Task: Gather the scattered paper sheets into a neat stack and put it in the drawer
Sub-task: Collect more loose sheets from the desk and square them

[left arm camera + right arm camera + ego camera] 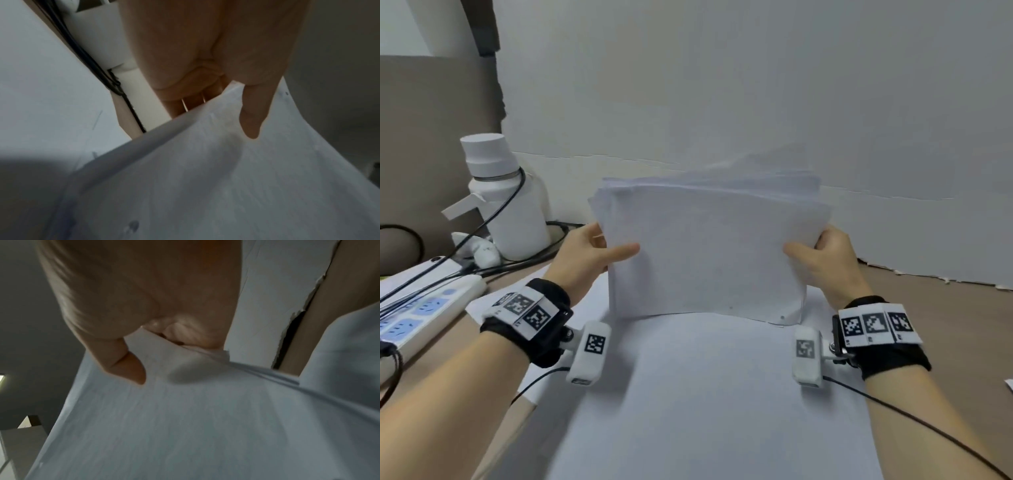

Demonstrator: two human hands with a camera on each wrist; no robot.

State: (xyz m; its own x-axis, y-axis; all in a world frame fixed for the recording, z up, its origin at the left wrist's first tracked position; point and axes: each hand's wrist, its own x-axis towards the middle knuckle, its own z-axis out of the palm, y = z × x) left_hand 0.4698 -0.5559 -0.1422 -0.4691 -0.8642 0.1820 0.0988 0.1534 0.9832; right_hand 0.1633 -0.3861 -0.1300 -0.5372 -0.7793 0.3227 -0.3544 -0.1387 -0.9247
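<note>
A stack of white paper sheets stands on its long edge, held upright over a large white sheet lying on the table. My left hand grips the stack's left side, thumb on the near face and fingers behind. My right hand grips the right side the same way. The sheets' top edges are uneven and fanned. In the left wrist view my left hand shows its thumb pressing the stack. In the right wrist view my right hand pinches the stack. No drawer is in view.
A white bottle with a cap stands at the left by the wall, with black cables across it. A white power strip lies at the table's left edge. A white backdrop rises right behind the stack. Bare brown tabletop shows at right.
</note>
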